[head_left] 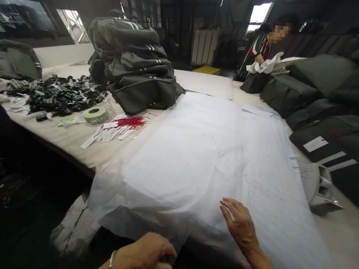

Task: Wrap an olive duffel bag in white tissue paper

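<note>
Large sheets of thin white paper lie over the table and hang past its near edge. My left hand, with a bracelet at the wrist, is at the bottom centre beside the hanging paper edge. Its fingers are curled but apart, with nothing visible between them. Over the right part of the paper is my right hand, fingers extended and holding nothing. A clear, thin plastic piece rests on the paper just beyond it.
Stacked dark bags stand at the back left, near black straps, green tape and red-stringed tags. More bags and a tape dispenser are right. A person stands behind.
</note>
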### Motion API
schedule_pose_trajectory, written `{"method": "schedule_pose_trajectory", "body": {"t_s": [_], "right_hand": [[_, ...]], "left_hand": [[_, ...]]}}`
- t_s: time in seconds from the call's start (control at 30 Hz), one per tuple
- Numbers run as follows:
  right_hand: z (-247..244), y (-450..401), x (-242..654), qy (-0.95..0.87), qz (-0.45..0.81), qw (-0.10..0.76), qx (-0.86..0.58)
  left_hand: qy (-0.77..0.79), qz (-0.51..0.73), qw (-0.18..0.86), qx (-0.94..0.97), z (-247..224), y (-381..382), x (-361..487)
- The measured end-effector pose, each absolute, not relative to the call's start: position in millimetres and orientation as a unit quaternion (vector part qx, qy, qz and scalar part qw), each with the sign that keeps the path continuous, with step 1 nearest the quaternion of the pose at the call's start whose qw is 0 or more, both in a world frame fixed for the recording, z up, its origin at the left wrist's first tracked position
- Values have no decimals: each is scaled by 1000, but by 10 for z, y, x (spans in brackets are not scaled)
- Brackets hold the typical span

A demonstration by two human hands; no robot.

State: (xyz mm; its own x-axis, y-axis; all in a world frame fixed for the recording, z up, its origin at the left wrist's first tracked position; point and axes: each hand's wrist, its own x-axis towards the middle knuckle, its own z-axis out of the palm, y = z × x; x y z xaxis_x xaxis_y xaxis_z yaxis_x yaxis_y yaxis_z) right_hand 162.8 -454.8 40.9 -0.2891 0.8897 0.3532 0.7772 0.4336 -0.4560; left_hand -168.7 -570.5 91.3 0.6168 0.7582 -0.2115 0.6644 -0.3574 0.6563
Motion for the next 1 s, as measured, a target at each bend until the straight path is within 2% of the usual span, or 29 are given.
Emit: {"method": "schedule_pose_trajectory", "body": {"t_s": [0.2,0.37,0.57,0.7,1.0], "right_hand": [[356,-3777,1616,-767,13,275,-580],[298,-2922,1514,-720,41,203,-663],[-174,-2281,1438,-706,45,109,-699],[-381,-1918,1404,-724,0,93,-684],[-358,-1193,1829,-708,-20,105,-698]], "left_hand": [[467,164,185,849,1213,-4383,-1812],[527,96,59,843,970,-3112,-1851],[537,82,58,837,342,-2128,-1851],[541,84,65,834,41,-1717,-1857],[550,109,80,824,34,-1139,-1491]]}}
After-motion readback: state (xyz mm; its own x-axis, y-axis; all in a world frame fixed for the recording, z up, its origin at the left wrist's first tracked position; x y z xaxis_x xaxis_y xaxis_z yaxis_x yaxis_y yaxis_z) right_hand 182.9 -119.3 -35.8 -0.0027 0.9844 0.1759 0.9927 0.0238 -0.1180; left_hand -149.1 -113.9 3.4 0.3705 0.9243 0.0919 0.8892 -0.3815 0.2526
